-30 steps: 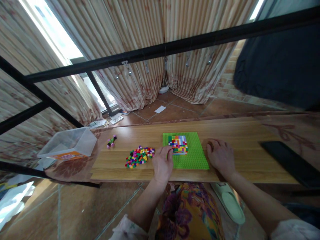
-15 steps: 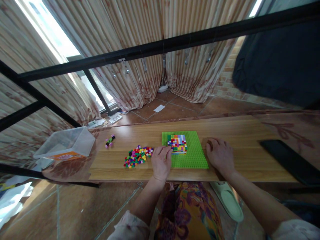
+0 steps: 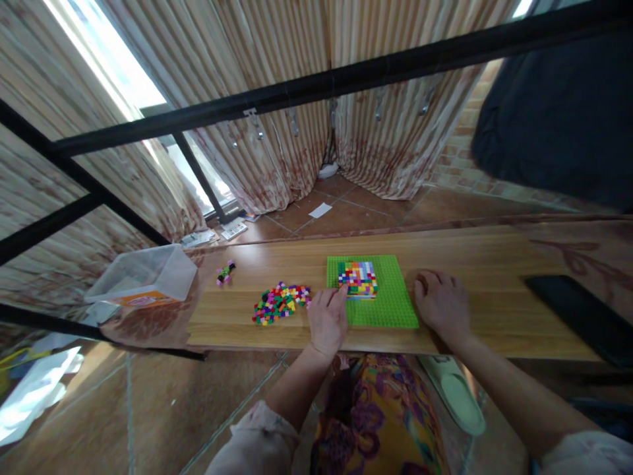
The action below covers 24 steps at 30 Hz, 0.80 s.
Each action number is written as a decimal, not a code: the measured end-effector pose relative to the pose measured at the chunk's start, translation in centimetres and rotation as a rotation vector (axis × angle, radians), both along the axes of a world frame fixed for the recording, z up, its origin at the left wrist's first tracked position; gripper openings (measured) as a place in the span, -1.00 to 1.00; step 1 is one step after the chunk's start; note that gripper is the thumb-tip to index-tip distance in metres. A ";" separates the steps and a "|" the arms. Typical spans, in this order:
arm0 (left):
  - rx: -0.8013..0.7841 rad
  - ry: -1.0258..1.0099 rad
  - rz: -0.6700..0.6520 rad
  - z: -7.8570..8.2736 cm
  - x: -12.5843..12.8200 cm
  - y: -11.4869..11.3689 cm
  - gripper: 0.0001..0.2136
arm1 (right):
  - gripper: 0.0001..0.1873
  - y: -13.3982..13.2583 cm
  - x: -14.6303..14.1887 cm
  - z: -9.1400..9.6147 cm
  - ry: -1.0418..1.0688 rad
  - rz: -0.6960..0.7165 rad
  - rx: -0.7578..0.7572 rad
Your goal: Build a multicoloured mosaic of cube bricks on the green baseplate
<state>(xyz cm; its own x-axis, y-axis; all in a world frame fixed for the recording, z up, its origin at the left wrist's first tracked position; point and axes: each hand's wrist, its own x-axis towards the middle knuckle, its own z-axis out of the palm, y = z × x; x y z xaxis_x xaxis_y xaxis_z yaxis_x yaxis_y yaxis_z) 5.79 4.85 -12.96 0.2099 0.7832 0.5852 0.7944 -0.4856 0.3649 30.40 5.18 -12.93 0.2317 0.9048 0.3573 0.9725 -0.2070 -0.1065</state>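
Near the middle of the table a green baseplate [image 3: 388,310] carries a square block of small multicoloured toy bricks [image 3: 360,278], built several layers high. My left hand [image 3: 328,321] is at the left front corner of this block, fingers together and fingertips against its edge. Whatever is between those fingertips is too small or hidden to make out. Left of that hand lies a loose pile of toy bricks [image 3: 279,303] in many colours. My right hand [image 3: 444,309] rests on the table just right of the baseplate, fingers curled in, with nothing visible in it.
A clear plastic bin [image 3: 148,274] with an orange label stands at the table's left end. A small cluster of pink, black and green pieces [image 3: 225,272] lies near it. At the right is a dark flat object [image 3: 576,316]. A black metal rail [image 3: 306,89] crosses beyond the wooden table [image 3: 494,264].
The whole view has shifted slightly, so everything appears a little further right. My left fingertips remain at the brick block's left edge, and my right hand keeps its place beside the baseplate.
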 end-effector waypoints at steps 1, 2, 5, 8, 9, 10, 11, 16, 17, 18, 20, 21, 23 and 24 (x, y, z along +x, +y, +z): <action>-0.011 0.027 0.001 0.1 0.0 -0.1 -0.71 | -0.62 0.0 0.0 0.0 -0.003 0.002 0.003; -0.027 0.045 0.004 0.2 0.0 -0.2 -0.70 | -0.62 -0.1 0.0 0.0 -0.007 0.006 0.006; -0.076 0.053 0.006 0.5 0.0 -0.6 -0.68 | -0.63 -0.1 0.0 0.0 -0.023 0.027 0.020; -0.099 0.012 -0.003 0.8 -0.1 -1.2 -0.63 | -0.64 -0.2 0.1 -0.1 -0.037 0.046 0.031; -0.105 -0.011 0.000 0.9 -0.2 -1.5 -0.61 | -0.64 -0.2 0.2 -0.1 -0.041 0.050 0.035; -0.111 -0.034 0.007 0.9 -0.5 -1.9 -0.60 | -0.64 -0.2 0.2 -0.2 -0.046 0.051 0.038; -0.115 -0.054 0.017 0.9 -0.8 -2.3 -0.60 | -0.64 -0.2 0.2 -0.2 -0.049 0.053 0.040; -0.102 -0.161 0.139 0.3 -4.5 -4.4 -0.75 | -0.63 -0.1 0.5 -0.4 -0.050 0.063 0.030; -0.103 -0.174 0.174 0.2 -5.5 -4.7 -0.77 | -0.63 -0.1 0.5 -0.5 -0.049 0.061 0.028; -0.093 -0.184 0.214 0.1 -6.6 -4.9 -0.79 | -0.62 0.0 0.6 -0.6 -0.048 0.057 0.025; -0.079 -0.181 0.279 0.1 -8.6 -5.0 -0.82 | -0.62 0.0 0.6 -0.6 -0.046 0.050 0.017; -0.076 -0.170 0.300 0.1 -9.4 -4.9 -0.83 | -0.62 0.0 0.6 -0.6 -0.046 0.048 0.012; -0.095 -0.135 0.317 0.2 -10.7 -4.6 -0.83 | -0.62 0.0 0.6 -0.6 -0.046 0.045 0.003; -0.113 -0.114 0.319 0.2 -11.1 -4.4 -0.82 | -0.62 0.0 0.6 -0.6 -0.045 0.042 0.002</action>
<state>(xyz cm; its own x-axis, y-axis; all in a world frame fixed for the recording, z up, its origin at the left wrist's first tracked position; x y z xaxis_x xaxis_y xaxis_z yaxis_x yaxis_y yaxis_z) -5.28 0.41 -12.77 -0.1176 0.8599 0.4968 0.8505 -0.1710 0.4974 30.97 5.20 -13.54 0.1766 0.9129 0.3680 0.9843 -0.1653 -0.0624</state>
